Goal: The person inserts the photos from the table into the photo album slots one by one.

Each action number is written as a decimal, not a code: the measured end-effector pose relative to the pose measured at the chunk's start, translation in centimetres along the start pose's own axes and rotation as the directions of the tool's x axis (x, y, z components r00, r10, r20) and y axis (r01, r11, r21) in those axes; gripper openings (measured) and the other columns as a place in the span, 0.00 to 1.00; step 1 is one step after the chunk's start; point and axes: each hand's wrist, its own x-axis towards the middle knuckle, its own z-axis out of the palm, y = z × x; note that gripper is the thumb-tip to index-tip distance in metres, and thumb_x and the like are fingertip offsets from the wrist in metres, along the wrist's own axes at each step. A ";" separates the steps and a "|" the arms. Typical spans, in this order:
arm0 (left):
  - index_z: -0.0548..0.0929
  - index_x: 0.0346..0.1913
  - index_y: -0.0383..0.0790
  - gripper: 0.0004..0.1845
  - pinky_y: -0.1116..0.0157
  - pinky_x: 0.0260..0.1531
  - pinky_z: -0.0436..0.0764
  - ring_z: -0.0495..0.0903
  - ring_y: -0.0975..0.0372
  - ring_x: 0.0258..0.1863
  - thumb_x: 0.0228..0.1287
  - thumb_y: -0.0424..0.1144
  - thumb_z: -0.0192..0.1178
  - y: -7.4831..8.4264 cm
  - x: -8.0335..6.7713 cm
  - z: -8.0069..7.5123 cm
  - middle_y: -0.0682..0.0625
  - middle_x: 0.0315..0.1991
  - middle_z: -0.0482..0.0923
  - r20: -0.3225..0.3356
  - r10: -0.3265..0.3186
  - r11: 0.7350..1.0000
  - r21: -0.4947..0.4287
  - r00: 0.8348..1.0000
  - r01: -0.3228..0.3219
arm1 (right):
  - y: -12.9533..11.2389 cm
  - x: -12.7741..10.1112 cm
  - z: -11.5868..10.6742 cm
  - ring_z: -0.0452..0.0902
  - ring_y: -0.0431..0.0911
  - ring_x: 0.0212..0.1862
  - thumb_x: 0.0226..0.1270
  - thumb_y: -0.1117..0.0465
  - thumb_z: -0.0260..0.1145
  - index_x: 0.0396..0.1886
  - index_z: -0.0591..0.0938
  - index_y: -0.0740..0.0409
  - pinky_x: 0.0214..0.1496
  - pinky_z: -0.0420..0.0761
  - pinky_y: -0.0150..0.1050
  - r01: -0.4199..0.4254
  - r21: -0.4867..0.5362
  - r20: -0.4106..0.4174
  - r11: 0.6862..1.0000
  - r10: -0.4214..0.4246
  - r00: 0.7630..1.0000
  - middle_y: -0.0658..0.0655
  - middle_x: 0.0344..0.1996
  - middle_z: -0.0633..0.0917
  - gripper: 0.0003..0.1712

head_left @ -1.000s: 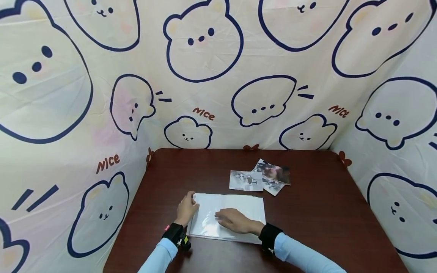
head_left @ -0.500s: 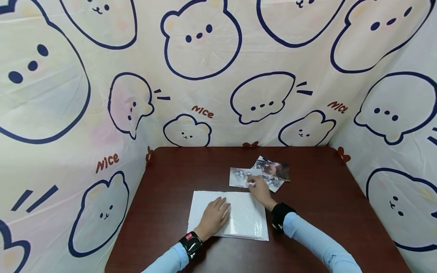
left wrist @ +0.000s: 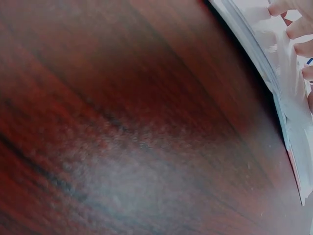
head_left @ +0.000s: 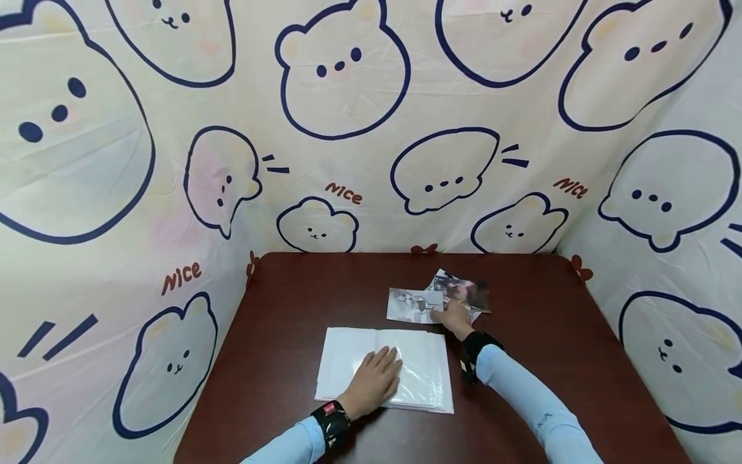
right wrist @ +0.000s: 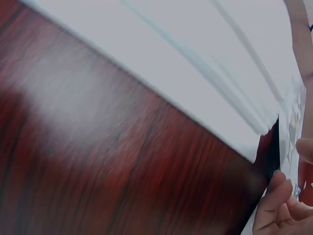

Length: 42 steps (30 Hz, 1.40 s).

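An open photo album point(head_left: 348, 361) with white pages and glossy clear sleeves lies on the table. My left hand point(head_left: 373, 381) rests palm down across its middle, fingers straight; in the left wrist view its fingertips point(left wrist: 296, 32) touch the glossy page. Beyond the album's far right corner, my right hand point(head_left: 454, 317) pinches the near right corner of a pale grey photo point(head_left: 413, 304). The right wrist view shows thumb and fingers at that photo's edge point(right wrist: 292, 129). A darker photo point(head_left: 476, 295) lies just behind this hand, overlapping another print that is partly hidden.
The dark brown wooden table point(head_left: 313, 290) extends around the album on all sides. A pale fabric backdrop point(head_left: 371, 161) with bear drawings rises behind the table and along both sides.
My left hand has gone from the album's left edge to its middle. My right hand has left the page, reached the photos, and shifted slightly right to the pale photo's corner.
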 end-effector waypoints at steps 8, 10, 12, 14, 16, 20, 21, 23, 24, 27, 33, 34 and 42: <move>0.77 0.61 0.44 0.21 0.51 0.56 0.72 0.69 0.51 0.65 0.69 0.46 0.52 0.5 0.5 0.2 0.43 0.64 0.71 0.009 0.004 1.000 -0.007 1.000 -0.004 | 0.5 0.3 0.4 0.55 0.45 0.20 0.56 0.63 0.63 0.11 0.61 0.53 0.24 0.56 0.37 0.035 0.029 -0.089 0.999 -0.032 0.996 0.49 0.12 0.60 0.22; 0.78 0.60 0.44 0.20 0.52 0.56 0.72 0.69 0.51 0.64 0.68 0.45 0.53 0.4 0.7 0.1 0.43 0.64 0.72 0.019 -0.004 0.999 -0.043 1.000 0.004 | 0.5 0.3 0.4 0.60 0.44 0.18 0.61 0.63 0.61 0.14 0.62 0.55 0.23 0.61 0.36 0.033 0.087 -0.074 0.996 -0.027 0.997 0.50 0.13 0.62 0.21; 0.79 0.57 0.44 0.18 0.53 0.55 0.72 0.70 0.52 0.64 0.67 0.43 0.55 0.1 0.9 0.0 0.44 0.63 0.73 0.021 -0.016 0.996 -0.087 1.000 0.018 | 0.5 0.4 0.4 0.68 0.43 0.19 0.66 0.63 0.59 0.19 0.64 0.58 0.23 0.68 0.35 0.021 0.172 -0.047 0.985 -0.013 0.999 0.53 0.16 0.67 0.18; 0.80 0.55 0.44 0.16 0.54 0.54 0.73 0.71 0.53 0.63 0.66 0.40 0.57 -0.2 1.2 0.0 0.44 0.61 0.74 0.014 -0.032 0.991 -0.131 0.999 0.034 | 0.7 0.5 0.4 0.74 0.43 0.21 0.69 0.64 0.57 0.26 0.66 0.63 0.24 0.76 0.35 -0.001 0.268 -0.012 0.963 0.004 1.000 0.60 0.23 0.72 0.13; 0.81 0.53 0.44 0.14 0.55 0.54 0.73 0.72 0.53 0.62 0.65 0.38 0.58 -0.4 1.4 0.0 0.44 0.61 0.75 0.013 -0.049 0.983 -0.175 0.999 0.050 | 1.0 0.5 0.4 0.79 0.44 0.23 0.70 0.64 0.56 0.36 0.69 0.69 0.26 0.80 0.37 -0.022 0.349 0.012 0.937 0.019 1.000 0.67 0.34 0.76 0.10; 0.81 0.52 0.41 0.14 0.55 0.58 0.72 0.72 0.51 0.62 0.64 0.35 0.58 -0.5 1.5 0.5 0.41 0.61 0.74 0.007 -0.055 0.962 -0.266 0.998 0.054 | 1.5 0.5 0.0 0.81 0.44 0.25 0.71 0.66 0.55 0.53 0.71 0.75 0.31 0.83 0.39 -0.025 0.431 0.021 0.902 0.018 1.000 0.75 0.47 0.75 0.17; 0.81 0.51 0.40 0.13 0.56 0.59 0.72 0.72 0.50 0.62 0.64 0.34 0.58 -0.5 1.4 0.6 0.40 0.60 0.74 -0.004 -0.057 0.955 -0.292 0.998 0.053 | 1.6 0.5 -0.2 0.81 0.45 0.25 0.71 0.66 0.55 0.56 0.70 0.75 0.32 0.84 0.41 -0.016 0.449 0.016 0.893 0.010 1.000 0.75 0.47 0.76 0.18; 0.81 0.50 0.38 0.13 0.57 0.60 0.72 0.72 0.49 0.61 0.64 0.31 0.58 -0.6 1.3 0.8 0.38 0.59 0.74 -0.036 -0.075 0.932 -0.358 0.997 0.057 | 1.5 0.4 -0.6 0.82 0.47 0.26 0.72 0.67 0.54 0.57 0.70 0.75 0.35 0.84 0.45 0.001 0.483 0.011 0.876 -0.007 1.000 0.74 0.44 0.77 0.19; 0.81 0.50 0.37 0.12 0.57 0.60 0.72 0.73 0.49 0.60 0.63 0.30 0.58 -0.8 1.2 0.8 0.37 0.58 0.75 -0.061 -0.092 0.917 -0.394 0.994 0.061 | 1.4 0.3 -0.9 0.82 0.48 0.27 0.72 0.67 0.54 0.56 0.70 0.75 0.36 0.84 0.47 0.013 0.498 0.010 0.867 -0.021 1.000 0.72 0.41 0.77 0.18; 0.81 0.48 0.35 0.12 0.58 0.56 0.76 0.76 0.50 0.56 0.62 0.27 0.59 -1.9 1.4 0.2 0.38 0.54 0.77 -0.155 -0.174 0.887 -0.454 0.973 0.087 | 0.9 0.1 -1.5 0.83 0.52 0.29 0.74 0.66 0.51 0.56 0.70 0.75 0.38 0.83 0.52 0.066 0.520 0.011 0.852 -0.084 0.996 0.68 0.36 0.77 0.17; 0.79 0.51 0.34 0.13 0.61 0.46 0.78 0.78 0.56 0.49 0.64 0.27 0.58 -4.8 2.7 -2.4 0.45 0.49 0.77 -0.298 -0.353 0.854 -0.490 0.887 0.175 | 0.0 -0.9 -2.0 0.82 0.56 0.30 0.75 0.64 0.51 0.54 0.75 0.70 0.33 0.83 0.52 0.255 0.436 0.027 0.863 -0.296 0.955 0.67 0.37 0.77 0.16; 0.78 0.53 0.34 0.14 0.61 0.45 0.78 0.77 0.56 0.48 0.65 0.28 0.58 -5.1 2.9 -2.7 0.45 0.50 0.76 -0.301 -0.382 0.840 -0.508 0.874 0.192 | -0.2 -1.2 -2.1 0.81 0.57 0.28 0.75 0.64 0.52 0.52 0.76 0.70 0.31 0.83 0.52 0.299 0.408 0.029 0.862 -0.339 0.940 0.67 0.37 0.76 0.15; 0.72 0.60 0.34 0.18 0.66 0.34 0.78 0.78 0.61 0.34 0.75 0.40 0.48 -4.3 3.3 -3.7 0.46 0.41 0.77 -0.039 -0.537 0.568 -0.756 0.843 0.327 | -1.2 -2.7 -1.6 0.73 0.46 0.19 0.73 0.64 0.55 0.41 0.82 0.58 0.23 0.76 0.38 0.582 0.225 0.143 0.781 -0.618 0.773 0.56 0.24 0.78 0.09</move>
